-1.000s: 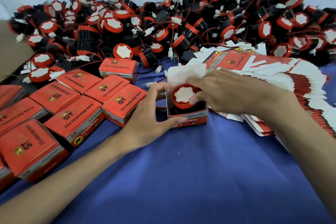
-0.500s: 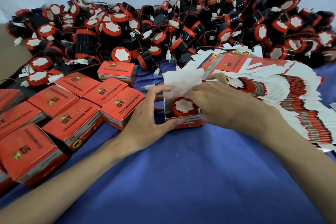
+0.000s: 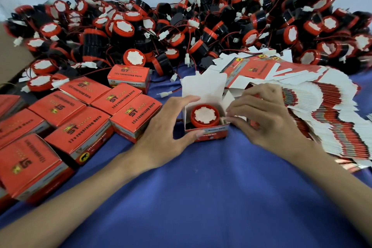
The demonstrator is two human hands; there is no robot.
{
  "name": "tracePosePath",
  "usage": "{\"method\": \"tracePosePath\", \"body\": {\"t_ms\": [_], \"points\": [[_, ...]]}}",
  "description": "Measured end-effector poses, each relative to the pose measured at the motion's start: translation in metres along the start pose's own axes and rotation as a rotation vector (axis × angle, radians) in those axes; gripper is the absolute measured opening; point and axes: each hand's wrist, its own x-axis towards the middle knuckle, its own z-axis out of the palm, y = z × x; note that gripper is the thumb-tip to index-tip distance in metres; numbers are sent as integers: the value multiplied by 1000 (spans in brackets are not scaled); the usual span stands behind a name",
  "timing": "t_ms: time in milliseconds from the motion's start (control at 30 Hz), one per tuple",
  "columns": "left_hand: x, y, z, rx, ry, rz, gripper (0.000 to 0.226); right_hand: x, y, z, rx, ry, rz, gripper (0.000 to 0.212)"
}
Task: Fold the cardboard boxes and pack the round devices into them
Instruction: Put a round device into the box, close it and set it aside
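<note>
A small red and white cardboard box [image 3: 209,134] stands open on the blue cloth at the centre, its white lid flap [image 3: 203,88] upright at the back. A round red device with a white top [image 3: 205,117] sits inside it. My left hand [image 3: 165,127] grips the box from the left, thumb on its front wall, forefinger on the back edge. My right hand [image 3: 265,119] is at the box's right side, fingertips pinching the white side flap [image 3: 228,99].
A big heap of round black and red devices with wires [image 3: 181,26] fills the back. Several closed red boxes [image 3: 80,123] lie at the left. A fanned stack of flat unfolded boxes [image 3: 326,106] lies at the right. Blue cloth [image 3: 201,197] covers the near table.
The device has gone down fully into the box. My right hand has come off the device and moved to the right side flap. My left hand keeps its hold.
</note>
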Motion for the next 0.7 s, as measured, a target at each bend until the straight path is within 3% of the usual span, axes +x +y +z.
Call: {"method": "tracePosePath", "body": {"t_ms": [100, 367, 500, 567, 633, 700], "points": [[0, 0, 0, 26, -16, 55, 46, -4, 3, 3, 106, -32, -44, 23], [-4, 2, 1, 113, -5, 82, 34, -3, 1, 10, 74, -73, -42, 21], [-4, 1, 1, 60, -18, 58, 48, -11, -3, 17, 179, -136, 45, 23], [-4, -3, 2, 11, -26, 10, 63, -14, -7, 20, 310, -84, 141, 17], [-3, -4, 1, -51, -24, -83, 72, -14, -9, 21, 466, 14, 284, 42], [-2, -4, 0, -56, -53, -90, 63, -11, -12, 22, 480, 21, 314, 41]]}}
